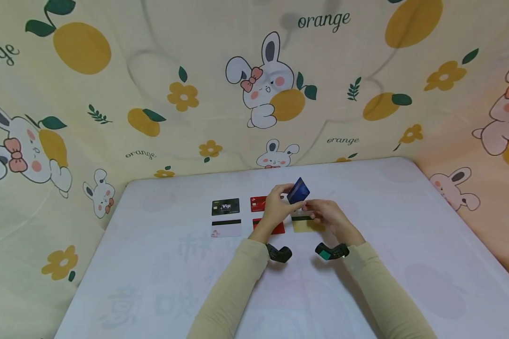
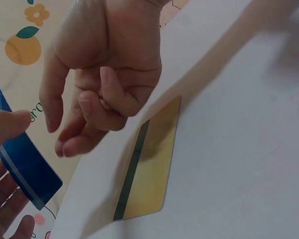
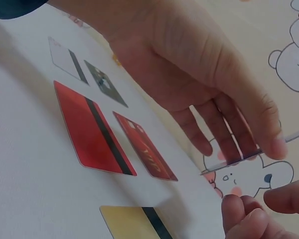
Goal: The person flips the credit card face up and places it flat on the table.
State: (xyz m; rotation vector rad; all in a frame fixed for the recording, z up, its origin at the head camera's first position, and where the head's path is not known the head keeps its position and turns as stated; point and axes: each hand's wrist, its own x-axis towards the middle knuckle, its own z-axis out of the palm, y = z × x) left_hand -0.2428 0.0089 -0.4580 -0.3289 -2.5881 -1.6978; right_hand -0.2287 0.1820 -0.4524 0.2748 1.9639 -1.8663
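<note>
Raised above the table, a blue card with a stripe is pinched between the thumb and fingers of my left hand. The right wrist view shows that card nearly edge-on. My right hand is close to its right, fingers loosely bent and holding nothing; its fingertips are near the left thumb in the head view. Below the hands lies a gold card with a dark stripe. Under the left wrist are a red striped card and a red VIP card, both partly covered in the head view.
To the left, a black Vip card lies above a white card with a dark stripe. All rest on the white-covered table. A patterned cloth hangs behind the table's far edge.
</note>
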